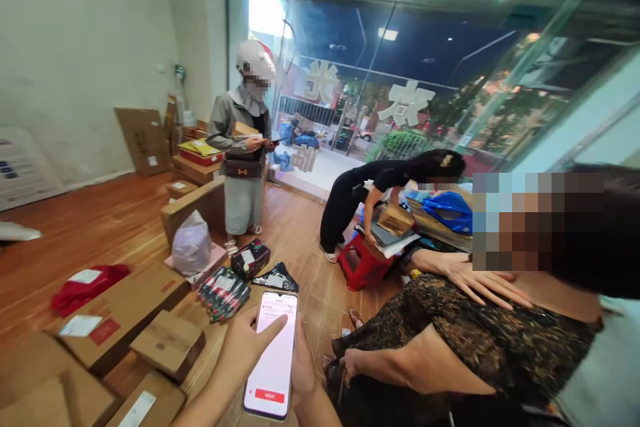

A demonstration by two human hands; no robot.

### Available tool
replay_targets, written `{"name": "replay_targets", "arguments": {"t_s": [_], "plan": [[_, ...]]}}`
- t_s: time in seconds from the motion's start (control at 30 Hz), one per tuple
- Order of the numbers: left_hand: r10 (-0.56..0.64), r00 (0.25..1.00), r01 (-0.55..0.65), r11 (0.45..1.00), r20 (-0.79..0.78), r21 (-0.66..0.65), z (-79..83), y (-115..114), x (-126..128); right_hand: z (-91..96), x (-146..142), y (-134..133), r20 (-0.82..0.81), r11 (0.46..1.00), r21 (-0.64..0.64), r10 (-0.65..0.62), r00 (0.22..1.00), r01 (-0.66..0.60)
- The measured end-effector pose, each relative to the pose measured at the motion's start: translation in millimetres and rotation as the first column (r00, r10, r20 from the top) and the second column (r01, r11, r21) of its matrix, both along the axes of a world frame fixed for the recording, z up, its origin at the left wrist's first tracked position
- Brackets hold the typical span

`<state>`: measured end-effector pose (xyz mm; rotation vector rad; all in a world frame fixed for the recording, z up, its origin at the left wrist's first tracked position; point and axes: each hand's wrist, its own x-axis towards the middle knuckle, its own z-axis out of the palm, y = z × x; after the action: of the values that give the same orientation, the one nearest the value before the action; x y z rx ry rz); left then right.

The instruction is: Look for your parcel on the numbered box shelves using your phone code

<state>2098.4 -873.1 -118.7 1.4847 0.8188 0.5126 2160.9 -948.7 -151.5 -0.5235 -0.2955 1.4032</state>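
A smartphone (270, 363) with a mostly white, lit screen and a red button near its bottom is held upright in front of me. My left hand (239, 345) grips its left side, the thumb lying across the upper part of the screen. Around the right edge wraps my right hand (304, 363), its fingers partly hidden behind the phone. Just beyond the phone, on the floor, lie a black plastic-wrapped parcel (277, 277), a clear-wrapped bundle (223, 292) and a dark labelled package (250, 259).
Cardboard boxes (123, 310) cover the floor at left, beside a red parcel (89, 285) and a white bag (191, 243). A helmeted person (243, 140) stands ahead. Another person (367, 180) bends over a red stool (364, 260). Someone in a patterned dress (480, 327) leans close at right.
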Motion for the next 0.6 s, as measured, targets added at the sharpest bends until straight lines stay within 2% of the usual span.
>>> {"name": "replay_targets", "arguments": {"t_s": [0.17,0.23,0.33,0.47,0.6], "plan": [[0.119,0.991,-0.115,0.992,-0.060,0.054,5.5,6,-42,4.3,-36,16,0.021,0.997,0.059,0.057,0.998,-0.058],[0.146,0.987,-0.144,0.989,-0.073,0.039,6.8,11,-61,3.9,-53,25,0.030,0.995,0.048,0.081,0.996,-0.083],[0.157,0.988,-0.157,0.988,-0.008,-0.008,7.8,20,-91,0.1,-79,37,0.040,0.992,0.029,0.118,0.992,-0.119],[0.143,0.986,-0.134,0.986,0.091,-0.097,12.5,31,-130,2.6,-109,51,0.029,0.984,0.052,0.167,0.986,-0.168],[0.069,0.988,-0.039,0.977,0.137,-0.211,20.8,38,-164,18.7,-134,58,0.047,0.974,0.081,0.209,0.977,-0.212]]}}
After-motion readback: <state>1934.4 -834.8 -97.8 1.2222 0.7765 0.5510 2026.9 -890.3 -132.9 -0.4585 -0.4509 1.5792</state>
